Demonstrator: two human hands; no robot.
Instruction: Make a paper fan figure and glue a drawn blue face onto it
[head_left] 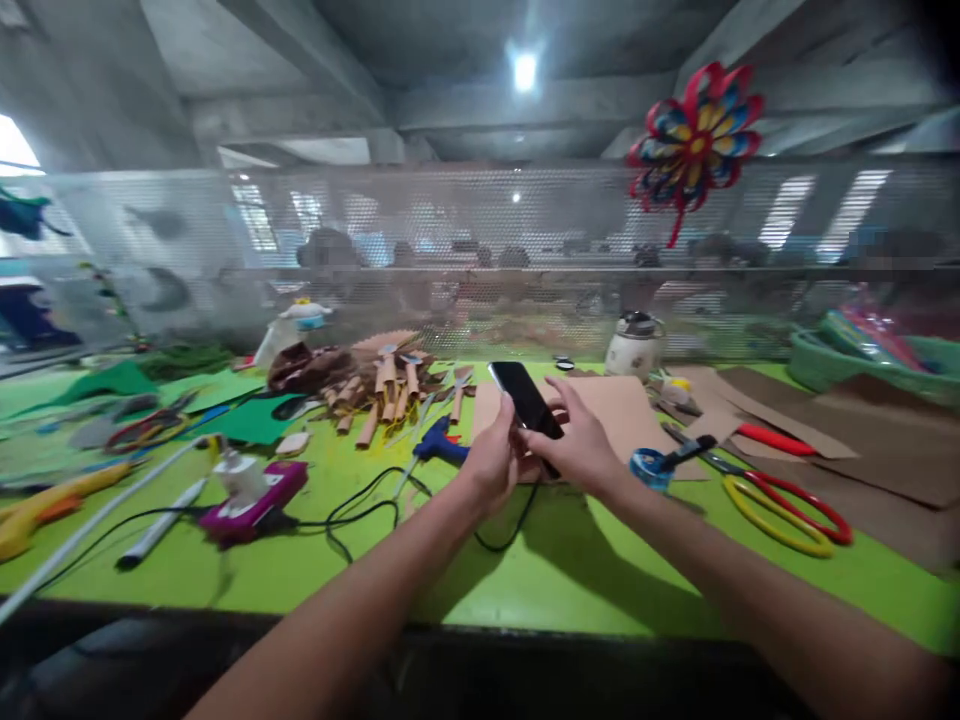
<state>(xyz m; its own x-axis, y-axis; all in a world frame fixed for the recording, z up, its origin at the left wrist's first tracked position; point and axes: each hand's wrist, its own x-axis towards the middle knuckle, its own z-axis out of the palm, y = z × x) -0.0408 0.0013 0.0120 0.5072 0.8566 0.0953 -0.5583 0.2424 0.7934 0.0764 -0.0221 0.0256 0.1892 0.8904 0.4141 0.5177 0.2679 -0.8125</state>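
Observation:
A black smartphone (527,402) is held up over the table, tilted, its dark screen toward me. My left hand (496,455) grips its left edge, the thumb lying along that side. On the other side, my right hand (577,440) is closed around the lower right part, with a finger raised near the edge. Behind the phone lies a sheet of tan cardboard (611,415). Just left of my left hand rests a blue glue gun (441,442) with a black cable. A blue tape roll (651,468) sits right of my right hand.
Scissors with red and yellow handles (787,510) lie at the right, near brown sheets (847,430). A purple power strip (255,503) with cables is at left. Rolled brown pieces (386,395) are piled behind. A mesh screen (465,215) borders the green table (525,590).

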